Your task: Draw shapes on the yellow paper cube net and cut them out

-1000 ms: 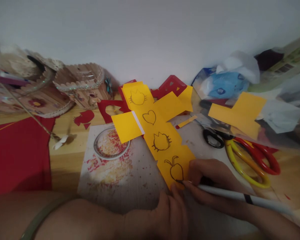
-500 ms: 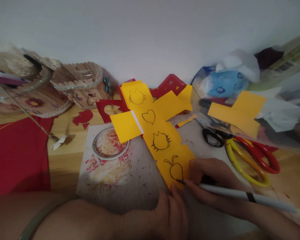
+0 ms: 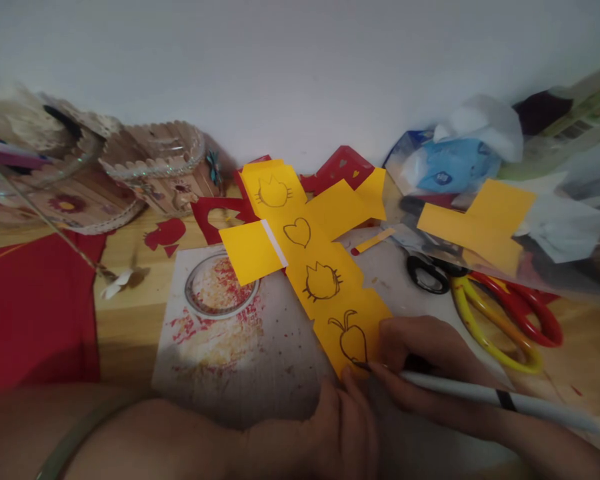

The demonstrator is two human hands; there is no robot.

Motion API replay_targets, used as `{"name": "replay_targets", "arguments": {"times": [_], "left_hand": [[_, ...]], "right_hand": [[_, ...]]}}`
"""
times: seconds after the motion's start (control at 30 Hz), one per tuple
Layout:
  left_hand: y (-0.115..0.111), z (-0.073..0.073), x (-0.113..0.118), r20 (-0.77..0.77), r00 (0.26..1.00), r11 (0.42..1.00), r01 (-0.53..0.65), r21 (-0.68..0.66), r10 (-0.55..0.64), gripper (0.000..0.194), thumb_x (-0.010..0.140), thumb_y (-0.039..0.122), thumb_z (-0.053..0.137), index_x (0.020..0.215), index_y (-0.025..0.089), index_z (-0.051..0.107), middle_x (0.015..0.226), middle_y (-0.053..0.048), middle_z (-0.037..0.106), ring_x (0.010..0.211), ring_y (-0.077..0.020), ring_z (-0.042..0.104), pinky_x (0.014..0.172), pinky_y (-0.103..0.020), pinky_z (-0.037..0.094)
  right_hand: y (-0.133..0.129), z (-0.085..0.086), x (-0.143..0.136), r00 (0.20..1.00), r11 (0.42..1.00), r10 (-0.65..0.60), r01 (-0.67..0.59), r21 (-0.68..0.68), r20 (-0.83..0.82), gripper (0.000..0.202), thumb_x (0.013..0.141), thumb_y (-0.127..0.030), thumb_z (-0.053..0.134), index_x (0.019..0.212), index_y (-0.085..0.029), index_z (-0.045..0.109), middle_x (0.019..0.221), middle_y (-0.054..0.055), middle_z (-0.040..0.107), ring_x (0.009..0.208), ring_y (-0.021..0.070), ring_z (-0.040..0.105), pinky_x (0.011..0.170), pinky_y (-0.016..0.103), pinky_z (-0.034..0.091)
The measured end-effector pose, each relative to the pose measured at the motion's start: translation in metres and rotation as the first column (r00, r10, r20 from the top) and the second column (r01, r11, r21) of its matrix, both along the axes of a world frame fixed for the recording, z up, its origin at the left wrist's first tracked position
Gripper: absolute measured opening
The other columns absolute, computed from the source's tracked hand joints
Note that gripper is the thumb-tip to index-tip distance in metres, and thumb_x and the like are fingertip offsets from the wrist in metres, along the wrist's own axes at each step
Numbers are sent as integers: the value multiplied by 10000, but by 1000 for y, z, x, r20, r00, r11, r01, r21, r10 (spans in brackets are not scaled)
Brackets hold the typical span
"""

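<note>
A long yellow paper cutout [image 3: 325, 250] with side flaps lies slantwise in front of me. Drawn on it in dark lines are two cat heads, a heart and, nearest me, a rounded shape with two curved strands on top. In my right hand [image 3: 425, 360] is a white pen [image 3: 455, 387] with a black band, its dark tip touching the base of that lowest drawing. My left hand [image 3: 340, 420] has its fingers curled together at the cutout's near edge, fingertips on the paper. Their undersides are hidden.
A grey-white board [image 3: 200, 373] with red and yellow smears bears a tape ring [image 3: 190, 307]. Red paper [image 3: 35, 313] lies left, below wooden-stick containers [image 3: 155, 160]. Black-handled scissors [image 3: 427, 275], yellow-handled scissors [image 3: 495, 333], yellow scraps [image 3: 480, 223] and a blue packet [image 3: 455, 167] are right.
The view has shifted very slightly. The pen tip remains at the bottom of the lowest drawing, and both hands keep almost the same place.
</note>
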State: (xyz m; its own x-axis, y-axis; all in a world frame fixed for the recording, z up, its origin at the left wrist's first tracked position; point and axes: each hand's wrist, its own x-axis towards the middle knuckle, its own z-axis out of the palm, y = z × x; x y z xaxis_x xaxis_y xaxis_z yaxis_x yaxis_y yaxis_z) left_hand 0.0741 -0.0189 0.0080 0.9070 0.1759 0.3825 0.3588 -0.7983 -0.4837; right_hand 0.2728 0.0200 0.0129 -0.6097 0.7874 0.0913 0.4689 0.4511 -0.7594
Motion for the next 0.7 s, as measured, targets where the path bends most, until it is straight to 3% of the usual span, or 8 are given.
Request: {"name": "replay_targets", "arguments": {"times": [0.17, 0.7], "left_hand": [[1, 1, 0, 4, 1000, 1000, 3, 16, -3, 402, 882, 48, 340, 880, 160, 726, 826, 44, 732, 685, -81, 636, 615, -175, 517], [1, 1, -1, -29, 999, 1000, 18, 4, -18, 401, 881, 38, 332, 930, 137, 718, 854, 25, 734, 698, -92, 633, 619, -177, 516]], "right_hand": [[0, 1, -1, 1000, 1000, -9, 9, -4, 6, 279, 798, -129, 557, 620, -223, 364, 520, -84, 433, 442, 69, 376, 439, 203, 292], [-1, 2, 1, 1000, 1000, 0, 1, -12, 5, 266, 729, -82, 504, 601, -227, 322, 494, -84, 395, 433, 79, 340, 438, 238, 249]]}}
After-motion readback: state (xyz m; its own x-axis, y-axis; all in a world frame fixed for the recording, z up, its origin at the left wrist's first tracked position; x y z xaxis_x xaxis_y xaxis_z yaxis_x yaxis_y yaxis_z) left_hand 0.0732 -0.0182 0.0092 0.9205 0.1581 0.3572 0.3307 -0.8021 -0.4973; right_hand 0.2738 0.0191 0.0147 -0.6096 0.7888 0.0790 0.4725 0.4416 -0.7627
